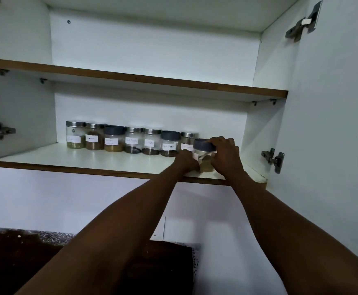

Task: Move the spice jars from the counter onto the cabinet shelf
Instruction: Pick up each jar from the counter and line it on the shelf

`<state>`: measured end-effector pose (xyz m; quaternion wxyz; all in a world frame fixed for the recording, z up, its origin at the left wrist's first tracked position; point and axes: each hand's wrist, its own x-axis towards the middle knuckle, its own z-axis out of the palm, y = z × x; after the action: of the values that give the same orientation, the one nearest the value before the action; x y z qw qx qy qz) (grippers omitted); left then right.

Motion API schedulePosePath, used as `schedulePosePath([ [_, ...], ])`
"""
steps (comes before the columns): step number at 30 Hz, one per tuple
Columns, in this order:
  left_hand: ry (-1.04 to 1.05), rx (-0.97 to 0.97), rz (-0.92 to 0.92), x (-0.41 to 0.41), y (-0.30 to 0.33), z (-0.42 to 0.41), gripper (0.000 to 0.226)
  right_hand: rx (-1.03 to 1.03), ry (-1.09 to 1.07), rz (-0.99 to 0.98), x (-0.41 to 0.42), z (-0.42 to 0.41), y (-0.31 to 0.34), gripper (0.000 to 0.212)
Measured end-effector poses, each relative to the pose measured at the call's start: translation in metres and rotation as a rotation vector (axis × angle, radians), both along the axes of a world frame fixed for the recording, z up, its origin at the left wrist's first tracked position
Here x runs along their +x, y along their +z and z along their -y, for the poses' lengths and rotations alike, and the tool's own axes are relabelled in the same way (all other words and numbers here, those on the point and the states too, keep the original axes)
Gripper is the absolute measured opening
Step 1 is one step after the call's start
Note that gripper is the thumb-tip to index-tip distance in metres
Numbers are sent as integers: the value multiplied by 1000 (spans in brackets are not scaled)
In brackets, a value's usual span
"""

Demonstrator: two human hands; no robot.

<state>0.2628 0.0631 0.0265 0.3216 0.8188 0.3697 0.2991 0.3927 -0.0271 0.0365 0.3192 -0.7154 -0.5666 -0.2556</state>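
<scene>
Both my hands hold one clear spice jar with a dark grey lid and yellowish powder, standing near the front right of the lower cabinet shelf. My left hand grips its lower left side. My right hand curls round its right side and lid. Behind it, several labelled spice jars stand in a row along the shelf's back, some with steel lids, some with grey lids.
An upper shelf sits above. Open cabinet doors with metal hinges flank the cabinet on both sides. A dark speckled counter lies below, partly hidden by my forearms.
</scene>
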Motion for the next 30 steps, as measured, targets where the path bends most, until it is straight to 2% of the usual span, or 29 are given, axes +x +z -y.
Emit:
schedulePosePath([
  [6,35,48,23,36,-9,-25,56,21,106,-149,25,-19,1,37],
  [9,50,109,45,50,-13,-29,59,28,125,-225,39,-32,1,43],
  [12,46,180,84,56,-14,-36,48,12,112,-221,56,-45,5,49],
  [15,20,141,161,61,-15,-45,33,-34,132,-193,75,-56,11,48],
  [19,16,66,222,68,-14,-56,30,-3,216,-200,94,-65,4,45],
  [25,-2,113,191,79,-16,-69,16,63,199,-304,105,-92,-13,51],
  [27,2,123,167,81,-16,-71,19,89,239,-353,103,-95,-20,60],
  [30,-5,122,143,81,-16,-72,23,-18,261,-446,97,-100,-27,87],
])
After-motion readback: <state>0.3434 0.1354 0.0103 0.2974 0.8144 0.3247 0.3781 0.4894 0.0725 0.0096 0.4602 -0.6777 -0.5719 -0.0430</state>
